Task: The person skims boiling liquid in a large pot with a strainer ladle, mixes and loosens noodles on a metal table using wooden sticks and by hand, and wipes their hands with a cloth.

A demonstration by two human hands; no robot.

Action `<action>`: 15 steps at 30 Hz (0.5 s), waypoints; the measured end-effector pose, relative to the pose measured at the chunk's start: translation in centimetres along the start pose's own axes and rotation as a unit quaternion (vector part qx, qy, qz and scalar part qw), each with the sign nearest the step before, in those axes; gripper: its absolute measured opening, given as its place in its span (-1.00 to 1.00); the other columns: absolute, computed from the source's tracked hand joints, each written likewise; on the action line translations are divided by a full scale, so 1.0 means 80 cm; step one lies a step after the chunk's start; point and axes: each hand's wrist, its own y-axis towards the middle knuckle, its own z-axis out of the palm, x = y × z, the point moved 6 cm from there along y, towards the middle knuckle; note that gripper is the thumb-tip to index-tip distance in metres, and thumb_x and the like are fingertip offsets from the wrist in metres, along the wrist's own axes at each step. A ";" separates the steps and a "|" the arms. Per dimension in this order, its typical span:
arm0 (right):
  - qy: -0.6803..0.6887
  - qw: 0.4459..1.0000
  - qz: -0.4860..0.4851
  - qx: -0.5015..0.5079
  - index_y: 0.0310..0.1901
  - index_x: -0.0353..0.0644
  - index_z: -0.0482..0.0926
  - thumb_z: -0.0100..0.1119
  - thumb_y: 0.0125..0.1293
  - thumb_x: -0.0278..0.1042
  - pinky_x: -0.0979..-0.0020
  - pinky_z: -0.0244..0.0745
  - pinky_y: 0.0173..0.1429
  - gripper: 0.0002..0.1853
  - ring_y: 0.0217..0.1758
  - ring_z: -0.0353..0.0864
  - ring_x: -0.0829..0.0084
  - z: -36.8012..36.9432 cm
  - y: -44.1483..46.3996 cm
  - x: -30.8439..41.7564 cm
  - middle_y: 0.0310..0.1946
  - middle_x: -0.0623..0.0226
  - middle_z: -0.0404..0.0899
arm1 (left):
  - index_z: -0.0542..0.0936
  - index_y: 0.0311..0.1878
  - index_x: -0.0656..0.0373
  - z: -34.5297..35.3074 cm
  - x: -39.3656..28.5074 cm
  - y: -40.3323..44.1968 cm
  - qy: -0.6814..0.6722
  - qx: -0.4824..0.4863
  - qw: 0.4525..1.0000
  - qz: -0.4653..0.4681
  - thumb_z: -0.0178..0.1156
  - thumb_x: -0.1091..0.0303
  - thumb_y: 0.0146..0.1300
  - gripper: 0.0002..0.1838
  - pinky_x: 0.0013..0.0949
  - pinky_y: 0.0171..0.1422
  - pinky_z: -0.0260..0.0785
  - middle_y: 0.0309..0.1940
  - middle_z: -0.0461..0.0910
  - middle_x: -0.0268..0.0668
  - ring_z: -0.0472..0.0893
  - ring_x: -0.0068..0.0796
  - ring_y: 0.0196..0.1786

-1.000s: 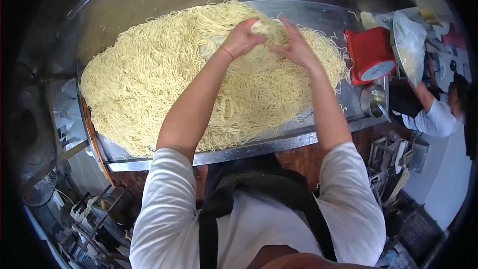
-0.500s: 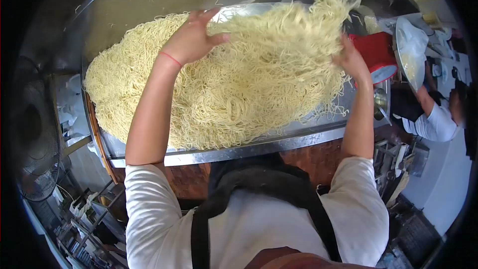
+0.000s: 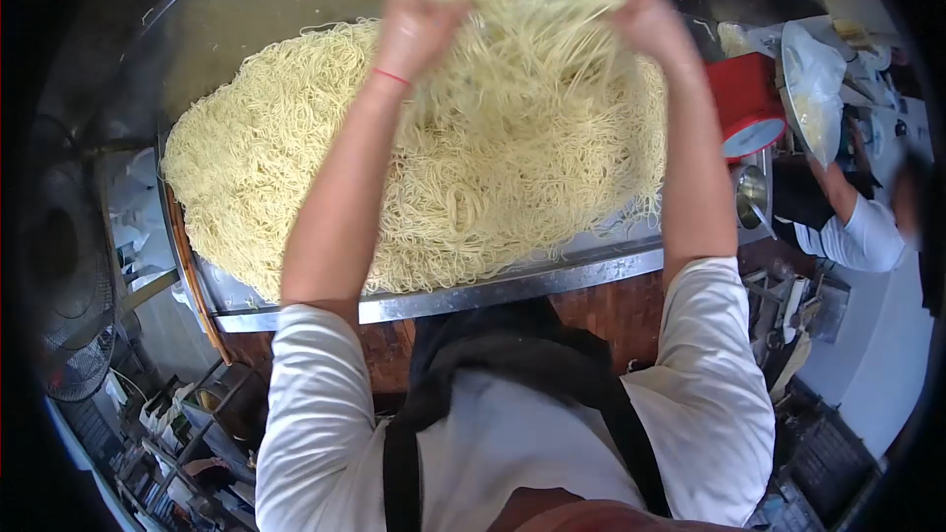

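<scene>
A large heap of thin pale-yellow noodles (image 3: 296, 158) covers much of the metal tray table (image 3: 512, 288). Above its far side, my left hand (image 3: 422, 18) is closed on a bundle of noodles, a red string round the wrist. My right hand (image 3: 645, 15) grips the other end of that bundle. Between the two hands the lifted noodles (image 3: 537, 25) hang in a curtain, smeared by motion, with strands falling toward the heap. Some of my fingertips are blurred or covered by strands.
Right of the table are a red container (image 3: 741, 99), a metal bowl (image 3: 751, 187) and a plastic bag (image 3: 816, 89) near another person's arm (image 3: 838, 195). A fan (image 3: 79, 266) stands at the left. Wooden sticks (image 3: 192, 271) lie along the table's left edge.
Both hands have moved up and away from me, lifting noodles off the heap. The left hand, open before, has closed on noodles; the right hand has shifted left.
</scene>
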 end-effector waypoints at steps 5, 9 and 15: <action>-0.084 0.900 -0.218 -0.368 0.26 -0.22 0.44 0.32 0.12 -0.52 0.17 0.43 0.29 -0.40 0.22 0.53 0.07 -0.050 -0.069 0.055 0.23 -0.12 0.44 | 0.25 0.44 0.11 -0.054 -0.032 0.011 0.340 -0.156 0.895 0.244 0.31 0.05 0.27 -0.24 -0.10 0.41 0.34 0.32 0.35 0.11 0.45 -0.06 0.34; -0.176 0.983 -0.043 -0.041 0.38 -0.12 0.33 0.38 0.08 -0.48 0.20 0.15 0.52 -0.23 0.48 0.23 -0.01 0.086 -0.088 -0.060 0.36 -0.10 0.30 | 0.28 0.45 0.11 -0.031 0.108 -0.057 0.356 0.041 0.932 -0.057 0.31 -0.08 0.22 -0.17 -0.08 0.53 0.14 0.41 0.20 0.14 0.25 0.01 0.47; -0.287 0.931 -0.076 0.212 0.30 -0.02 0.46 0.29 0.24 -0.27 0.14 0.41 0.34 -0.44 0.36 0.43 0.10 0.297 -0.106 -0.028 0.32 0.06 0.42 | 0.44 0.33 0.15 0.125 0.187 -0.147 0.291 0.258 0.916 -0.097 0.32 0.33 0.17 -0.38 -0.18 0.45 0.29 0.30 0.41 0.06 0.39 -0.06 0.38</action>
